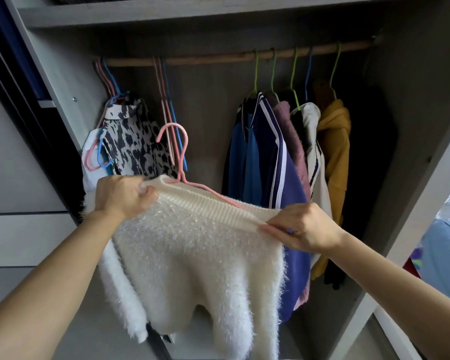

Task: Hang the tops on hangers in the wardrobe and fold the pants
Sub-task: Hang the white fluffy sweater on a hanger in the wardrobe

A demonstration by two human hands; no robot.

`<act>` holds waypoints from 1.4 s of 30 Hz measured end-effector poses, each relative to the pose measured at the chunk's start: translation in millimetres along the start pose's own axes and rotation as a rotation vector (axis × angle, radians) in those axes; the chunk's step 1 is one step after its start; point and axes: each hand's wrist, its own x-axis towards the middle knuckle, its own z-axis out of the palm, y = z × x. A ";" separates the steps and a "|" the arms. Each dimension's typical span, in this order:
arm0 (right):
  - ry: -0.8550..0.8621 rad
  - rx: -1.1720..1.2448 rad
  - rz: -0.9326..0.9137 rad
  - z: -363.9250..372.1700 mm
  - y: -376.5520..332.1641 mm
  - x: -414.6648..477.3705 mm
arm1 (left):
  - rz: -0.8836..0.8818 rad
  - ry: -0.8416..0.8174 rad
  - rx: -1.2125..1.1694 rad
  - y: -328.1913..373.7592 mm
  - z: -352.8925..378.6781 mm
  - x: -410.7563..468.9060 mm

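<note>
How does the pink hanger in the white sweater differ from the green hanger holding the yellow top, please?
The pink hanger is off the wooden rail, hook free and tilted; the green hanger is hooked on the rail. The pink hanger's white sweater is gripped by the left hand and right hand; the green hanger's yellow top hangs untouched. Both are thin and carry a top.

The wooden rail (pixel 218 55) carries coloured hangers (pixel 293 71), several bearing hung tops (pixel 268 141).

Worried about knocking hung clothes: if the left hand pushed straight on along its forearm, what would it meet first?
Likely the leopard-print top, hanging beyond the left hand and the white sweater it grips; depth unclear.
</note>
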 end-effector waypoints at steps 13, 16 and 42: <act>-0.102 -0.101 0.190 12.8 -3.5 42.8 | 0.004 -0.077 -0.090 66.1 14.6 4.1; -0.108 -0.057 0.341 11.6 4.3 47.3 | -0.050 -0.146 -0.157 74.2 16.8 -2.1; -0.301 0.420 0.664 29.5 10.3 51.1 | -0.442 -0.622 -0.913 33.9 22.1 -34.7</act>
